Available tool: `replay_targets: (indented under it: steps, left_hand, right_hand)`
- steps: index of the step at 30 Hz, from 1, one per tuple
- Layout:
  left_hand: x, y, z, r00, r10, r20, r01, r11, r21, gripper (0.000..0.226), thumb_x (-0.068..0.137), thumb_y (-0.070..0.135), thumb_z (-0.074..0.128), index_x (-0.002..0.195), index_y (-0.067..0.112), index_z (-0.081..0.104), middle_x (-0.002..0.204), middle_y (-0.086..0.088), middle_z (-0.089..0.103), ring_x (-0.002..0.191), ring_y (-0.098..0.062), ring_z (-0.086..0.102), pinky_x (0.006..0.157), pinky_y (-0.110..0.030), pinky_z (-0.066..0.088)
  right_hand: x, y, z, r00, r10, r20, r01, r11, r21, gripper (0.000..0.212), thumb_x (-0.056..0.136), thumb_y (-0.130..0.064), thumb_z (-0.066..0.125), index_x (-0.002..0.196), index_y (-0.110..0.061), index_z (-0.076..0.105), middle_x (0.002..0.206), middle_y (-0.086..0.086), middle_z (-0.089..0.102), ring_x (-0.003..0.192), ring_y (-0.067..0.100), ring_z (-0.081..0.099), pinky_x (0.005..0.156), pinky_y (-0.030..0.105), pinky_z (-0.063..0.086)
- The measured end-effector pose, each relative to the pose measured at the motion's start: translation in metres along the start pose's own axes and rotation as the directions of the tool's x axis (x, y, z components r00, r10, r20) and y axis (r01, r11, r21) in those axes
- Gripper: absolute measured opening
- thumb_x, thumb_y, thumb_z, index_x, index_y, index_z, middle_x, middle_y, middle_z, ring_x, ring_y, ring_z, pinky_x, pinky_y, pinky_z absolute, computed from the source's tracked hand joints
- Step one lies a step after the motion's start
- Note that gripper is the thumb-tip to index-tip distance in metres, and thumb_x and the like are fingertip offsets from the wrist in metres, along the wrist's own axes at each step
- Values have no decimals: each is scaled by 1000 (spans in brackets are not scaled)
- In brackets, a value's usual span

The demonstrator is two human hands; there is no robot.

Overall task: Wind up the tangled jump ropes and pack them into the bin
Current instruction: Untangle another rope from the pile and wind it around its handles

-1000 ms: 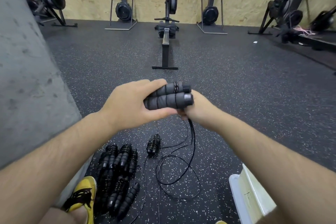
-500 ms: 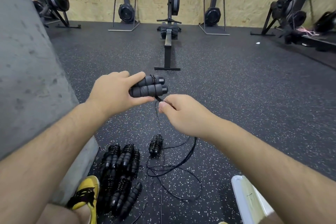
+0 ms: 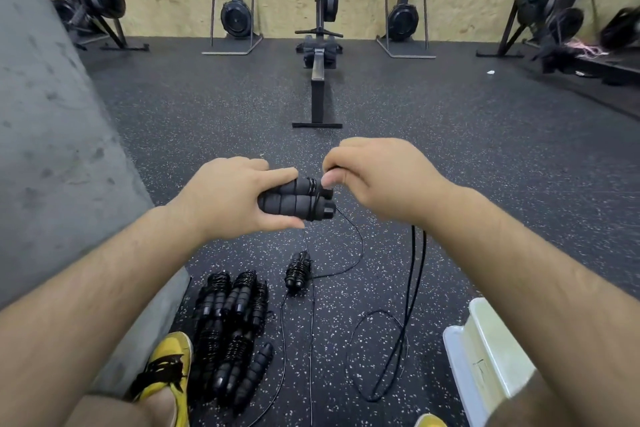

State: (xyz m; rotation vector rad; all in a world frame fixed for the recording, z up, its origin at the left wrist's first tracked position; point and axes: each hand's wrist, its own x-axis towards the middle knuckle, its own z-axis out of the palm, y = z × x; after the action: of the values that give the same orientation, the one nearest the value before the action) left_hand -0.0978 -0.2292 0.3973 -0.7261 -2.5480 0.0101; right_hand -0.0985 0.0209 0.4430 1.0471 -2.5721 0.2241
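Observation:
My left hand (image 3: 228, 196) grips two black foam jump rope handles (image 3: 294, 203) side by side, with a few turns of thin black cord round their right end. My right hand (image 3: 377, 177) pinches that cord just above the handle tips. The loose cord (image 3: 412, 274) hangs from under my right hand and loops on the floor. A wound rope bundle (image 3: 298, 272) lies on the floor below the handles. A pile of several wound ropes (image 3: 232, 329) lies to its left. The white bin (image 3: 485, 350) shows at the lower right, partly hidden by my right forearm.
A grey concrete wall (image 3: 52, 156) rises on the left. A rowing machine (image 3: 320, 55) stands straight ahead, with more machines along the plywood back wall. My yellow shoe (image 3: 166, 371) rests beside the rope pile. Speckled black rubber floor lies all around.
My right hand has swung from below the handles up and over their right end, carrying the cord round them. The loop on the floor has shifted right.

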Motion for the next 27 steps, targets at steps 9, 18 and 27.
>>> replay_targets:
  steps: [9, 18, 27]
  left_hand:
    - [3, 27, -16, 990, 124, -73, -138, 962, -235, 72, 77, 89, 48, 123, 34, 61, 78, 12, 54, 75, -15, 58, 65, -30, 46]
    - [2, 44, -35, 997, 19, -72, -44, 930, -364, 65, 81, 76, 53, 136, 40, 51, 95, 16, 59, 92, -9, 59, 82, -33, 49]
    - [7, 29, -28, 983, -16, -185, 1, 996, -84, 75, 85, 74, 50, 144, 27, 52, 92, 2, 56, 86, -26, 60, 69, -36, 49]
  right_hand:
    - [1, 37, 15, 988, 140, -62, -115, 947, 301, 20, 101, -33, 48, 96, -28, 67, 93, -11, 66, 91, 15, 59, 82, 35, 48]
    - [-1, 18, 42, 953, 276, 125, -283, 666, 690, 23, 94, 4, 53, 88, -18, 57, 84, -5, 57, 75, 6, 51, 67, 23, 43]
    - [-3, -23, 43, 830, 484, 277, -523, 500, 691, 27, 103, -9, 39, 87, -16, 59, 79, 2, 58, 68, 16, 53, 62, 30, 33]
